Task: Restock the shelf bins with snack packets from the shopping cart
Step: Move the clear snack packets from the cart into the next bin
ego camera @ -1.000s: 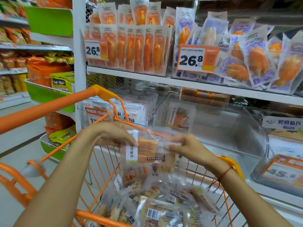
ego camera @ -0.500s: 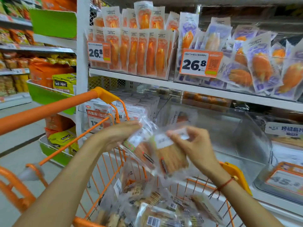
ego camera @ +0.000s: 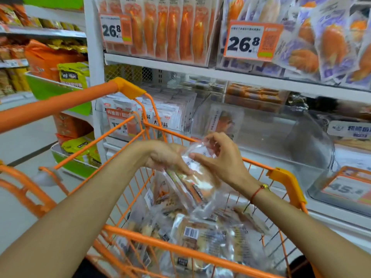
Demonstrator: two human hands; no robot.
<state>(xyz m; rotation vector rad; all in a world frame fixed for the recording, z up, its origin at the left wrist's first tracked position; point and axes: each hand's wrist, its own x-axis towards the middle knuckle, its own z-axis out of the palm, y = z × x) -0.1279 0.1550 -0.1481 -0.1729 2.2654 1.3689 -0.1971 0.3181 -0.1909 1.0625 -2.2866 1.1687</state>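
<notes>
White shelf [ego camera: 200,74] of packets behind orange cart [ego camera: 170,249].

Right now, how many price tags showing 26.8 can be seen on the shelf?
2. One 26.8 tag hangs on the left orange-packet bin, the other 26.8 tag on the purple-packet bin to its right. More may lie outside the view.

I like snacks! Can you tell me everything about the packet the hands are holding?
The snack packet is a clear, shiny plastic bag with a pale brown snack inside and a white printed label. It hangs tilted above the orange cart. The left hand grips its side; the right hand pinches its top.
</notes>
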